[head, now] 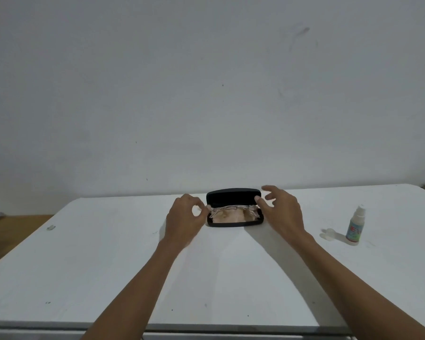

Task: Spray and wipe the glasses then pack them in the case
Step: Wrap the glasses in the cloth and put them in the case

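White surface (108, 278) fills the near part of my view, and my two bare arms reach out over it. Going farther, I come to my left hand (185, 218). Its fingers curl in and it looks like they pinch the left end of the glasses (231, 209), but the picture is blurry there, so I am not sure of the grip. My right hand (280, 212) is at the other end, with its fingers spread and loose, and I think it holds nothing.

Between the hands sits the black case (233, 225), with its lid standing up at the back. The glasses lie folded inside it, on top of a pale cloth (227, 218). Off to the right, well apart, stands the spray bottle (355, 227), with a small clear cap (328, 233) lying just beside it.

I think I am on the packing step. To do it well, I should let the glasses sit flat and low in the case, tuck the cloth in so nothing sticks out, then press the lid down slowly with my fingers out of the way.
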